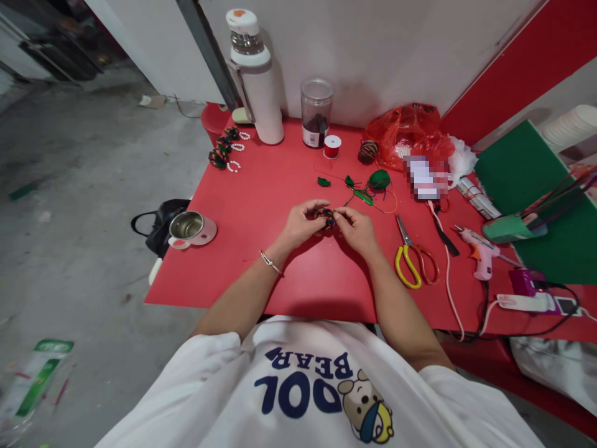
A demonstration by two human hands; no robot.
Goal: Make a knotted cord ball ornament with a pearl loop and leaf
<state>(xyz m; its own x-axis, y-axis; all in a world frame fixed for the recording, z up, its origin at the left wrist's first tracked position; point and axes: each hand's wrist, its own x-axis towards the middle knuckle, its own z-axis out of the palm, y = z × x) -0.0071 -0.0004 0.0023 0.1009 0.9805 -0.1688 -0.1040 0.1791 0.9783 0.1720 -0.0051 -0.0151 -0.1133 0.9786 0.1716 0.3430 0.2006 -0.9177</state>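
Observation:
Both my hands meet over the middle of the red table [261,205]. My left hand [301,225] and my right hand [357,229] pinch a small multicoloured woven ring [326,218] between their fingertips. A silver bangle sits on my left wrist. Just beyond the hands lie a green cord ball [379,180], a few green leaf pieces [323,182] and a green cord strand. Several finished woven rings with pearl loops [224,149] lie at the table's far left corner.
Yellow-handled scissors [410,258], a pink glue gun [478,249] and a power strip [532,302] lie to the right. A white thermos [256,81], clear jar [316,112], red thread spool [332,147] and red plastic bag [405,134] stand at the back. A steel cup [189,227] sits on the left edge.

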